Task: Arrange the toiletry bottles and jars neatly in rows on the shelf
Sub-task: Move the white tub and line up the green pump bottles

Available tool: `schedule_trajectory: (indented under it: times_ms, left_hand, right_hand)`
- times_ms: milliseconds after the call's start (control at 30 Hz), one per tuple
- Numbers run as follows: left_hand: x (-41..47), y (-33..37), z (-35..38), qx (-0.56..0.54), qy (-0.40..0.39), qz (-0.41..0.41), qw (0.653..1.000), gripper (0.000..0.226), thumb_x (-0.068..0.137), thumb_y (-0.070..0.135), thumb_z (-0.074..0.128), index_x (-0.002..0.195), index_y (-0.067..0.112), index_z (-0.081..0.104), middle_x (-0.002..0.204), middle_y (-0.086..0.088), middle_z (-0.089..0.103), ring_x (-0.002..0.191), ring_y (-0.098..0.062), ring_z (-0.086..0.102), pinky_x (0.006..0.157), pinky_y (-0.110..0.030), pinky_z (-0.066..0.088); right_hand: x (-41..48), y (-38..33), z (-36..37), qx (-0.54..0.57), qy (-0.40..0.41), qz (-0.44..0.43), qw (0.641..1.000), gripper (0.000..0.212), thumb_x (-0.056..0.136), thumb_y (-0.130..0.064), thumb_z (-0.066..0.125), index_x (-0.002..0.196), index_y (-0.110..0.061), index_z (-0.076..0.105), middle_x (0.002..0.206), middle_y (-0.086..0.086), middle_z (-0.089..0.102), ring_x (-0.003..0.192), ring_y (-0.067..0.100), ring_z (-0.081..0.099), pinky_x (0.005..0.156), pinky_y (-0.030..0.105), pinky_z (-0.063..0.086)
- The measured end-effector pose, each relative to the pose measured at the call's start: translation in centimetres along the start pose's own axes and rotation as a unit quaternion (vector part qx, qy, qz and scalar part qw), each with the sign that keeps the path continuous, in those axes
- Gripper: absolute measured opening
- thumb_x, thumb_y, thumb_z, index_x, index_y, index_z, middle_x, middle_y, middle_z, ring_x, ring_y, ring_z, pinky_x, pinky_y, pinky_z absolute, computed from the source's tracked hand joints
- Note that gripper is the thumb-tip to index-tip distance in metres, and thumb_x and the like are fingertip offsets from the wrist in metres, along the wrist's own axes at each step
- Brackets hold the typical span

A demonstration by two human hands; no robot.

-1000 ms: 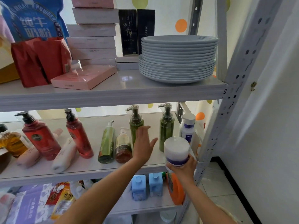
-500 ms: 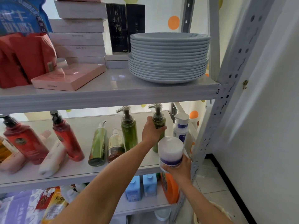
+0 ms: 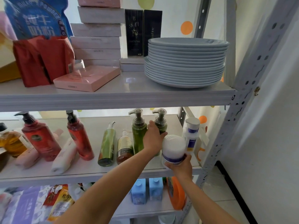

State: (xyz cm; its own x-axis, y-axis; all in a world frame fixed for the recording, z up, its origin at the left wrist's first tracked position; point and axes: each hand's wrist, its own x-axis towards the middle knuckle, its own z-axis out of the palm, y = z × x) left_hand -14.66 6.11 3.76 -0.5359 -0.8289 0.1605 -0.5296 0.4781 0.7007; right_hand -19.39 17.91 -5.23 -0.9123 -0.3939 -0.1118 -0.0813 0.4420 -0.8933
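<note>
On the middle shelf (image 3: 90, 172), my left hand (image 3: 152, 137) is wrapped around a dark green pump bottle (image 3: 160, 122) standing at the right. Its twin, another green pump bottle (image 3: 138, 131), stands just to its left. My right hand (image 3: 179, 165) grips a white jar with a purple band (image 3: 173, 148) from below, at the shelf's front right edge. A white bottle with a blue label (image 3: 191, 135) stands behind the jar. A light green bottle (image 3: 107, 143) and a brown-based bottle (image 3: 124, 147) lean further left. Two red pump bottles (image 3: 38, 138) (image 3: 80, 136) and pale pink tubes (image 3: 63, 156) sit on the left side.
The upper shelf (image 3: 121, 96) holds a stack of grey plates (image 3: 186, 62), flat boxes (image 3: 97, 44) and red pouches (image 3: 43, 60), close above the pump tops. A perforated metal upright (image 3: 229, 126) bounds the right side. Blue bottles (image 3: 146, 190) and an orange jug (image 3: 176, 193) stand on the shelf below.
My left hand reached right from the green bottles' fronts and closed on the right green pump bottle. The white jar has stayed in my right hand at the shelf's front right.
</note>
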Motion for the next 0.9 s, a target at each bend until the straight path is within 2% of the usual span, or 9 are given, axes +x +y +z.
schedule_trajectory:
  times_ms: [133,167,267,333,533,733,833,900]
  left_hand:
    - [-0.2,0.3,-0.8,0.04,0.01,-0.011,0.999,0.08,0.09,0.036,0.06,0.147,0.007,0.013,0.142,-0.008,0.046,0.109,-0.026,0.061,0.081,-0.033,0.053]
    - [-0.3,0.3,-0.9,0.046,0.021,-0.012,0.999,0.079,0.09,0.037,0.058,0.148,0.008,0.012,0.143,-0.007,0.044,0.108,-0.026,0.062,0.079,-0.033,0.053]
    - [-0.6,0.5,-1.0,0.045,0.051,-0.014,0.998,0.059,0.092,0.037,0.055,0.137,0.011,0.027,0.13,-0.007,0.052,0.098,-0.025,0.064,0.073,-0.031,0.053]
    - [-0.5,0.7,-1.1,0.04,0.052,-0.022,0.998,0.051,0.092,0.036,0.055,0.131,0.012,0.032,0.124,-0.007,0.054,0.094,-0.025,0.064,0.072,-0.031,0.052]
    - [-0.5,1.1,-1.1,0.046,0.045,-0.03,0.997,0.055,0.093,0.035,0.054,0.135,0.01,0.029,0.128,-0.008,0.052,0.097,-0.026,0.065,0.074,-0.033,0.055]
    - [-0.6,0.8,-1.3,0.029,0.036,-0.034,0.998,0.056,0.093,0.033,0.054,0.136,0.01,0.027,0.131,-0.009,0.05,0.1,-0.026,0.064,0.076,-0.032,0.053]
    - [-0.7,0.7,-1.5,0.01,0.021,-0.03,0.999,0.057,0.094,0.03,0.053,0.14,0.009,0.025,0.135,-0.009,0.048,0.106,-0.026,0.062,0.082,-0.033,0.052]
    - [-1.0,0.6,-1.6,-0.008,0.012,-0.027,1.0,0.063,0.096,0.027,0.051,0.145,0.009,0.017,0.143,-0.009,0.041,0.115,-0.027,0.057,0.089,-0.034,0.049]
  right_hand:
    - [0.4,-0.1,0.8,0.012,0.009,-0.01,1.0,0.081,0.063,-0.019,0.086,0.129,-0.01,0.039,0.136,0.011,0.05,0.128,0.03,0.047,0.104,0.041,0.043]
    - [0.4,-0.1,1.1,0.013,0.025,-0.011,1.0,0.081,0.061,-0.019,0.087,0.128,-0.009,0.042,0.136,0.011,0.049,0.128,0.029,0.047,0.104,0.041,0.043]
    - [0.2,-0.4,1.9,-0.013,0.078,-0.008,0.997,0.088,0.057,-0.022,0.09,0.131,-0.007,0.044,0.138,0.015,0.041,0.128,0.031,0.043,0.104,0.043,0.043]
    - [0.3,-0.5,2.2,-0.035,0.084,-0.005,0.996,0.09,0.057,-0.024,0.09,0.132,-0.006,0.044,0.135,0.017,0.042,0.126,0.032,0.044,0.103,0.043,0.044]
    - [1.4,-1.2,2.7,-0.027,0.083,0.046,0.995,0.088,0.059,-0.025,0.089,0.129,0.0,0.042,0.131,0.021,0.042,0.119,0.035,0.045,0.1,0.044,0.045]
    - [1.6,-2.3,2.9,-0.025,0.085,0.078,0.993,0.088,0.065,-0.027,0.085,0.133,0.001,0.036,0.136,0.022,0.038,0.123,0.036,0.042,0.101,0.044,0.041]
    - [1.4,-2.7,3.1,-0.01,0.083,0.088,0.993,0.09,0.066,-0.026,0.084,0.135,0.002,0.033,0.137,0.023,0.035,0.125,0.036,0.04,0.103,0.043,0.04]
    - [0.7,-2.6,3.5,-0.045,0.092,0.095,0.99,0.088,0.068,-0.027,0.083,0.133,0.006,0.033,0.136,0.026,0.036,0.125,0.037,0.038,0.104,0.042,0.037]
